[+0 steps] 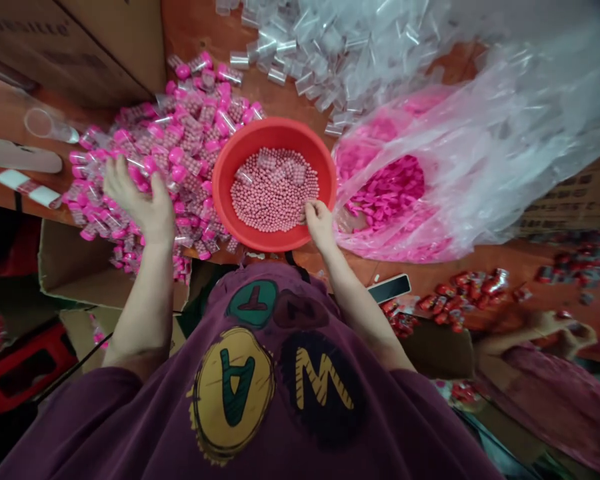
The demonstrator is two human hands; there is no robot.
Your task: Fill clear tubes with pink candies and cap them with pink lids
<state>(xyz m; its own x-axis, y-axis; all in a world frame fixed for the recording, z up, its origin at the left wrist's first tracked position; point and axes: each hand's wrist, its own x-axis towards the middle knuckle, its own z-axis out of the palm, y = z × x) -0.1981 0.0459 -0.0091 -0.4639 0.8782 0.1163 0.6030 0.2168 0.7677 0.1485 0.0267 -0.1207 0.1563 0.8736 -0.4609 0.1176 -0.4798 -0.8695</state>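
Note:
A red plastic basin [230, 167] sits on the wooden table in front of me, filled with small pink balls [275, 193] and a few clear tubes. My right hand [319, 223] rests at the basin's near right rim, fingers curled among the balls; what it grips is hidden. My left hand [139, 197] lies with fingers spread over a heap of filled pink-capped tubes [180, 140] to the left of the basin.
A clear plastic bag of pink caps [390, 193] lies right of the basin. Empty clear tubes [300, 60] pile at the back. Cardboard boxes [75, 47] stand at back left. A phone [390, 288] and red items [460, 290] lie right, near another person's hands [560, 330].

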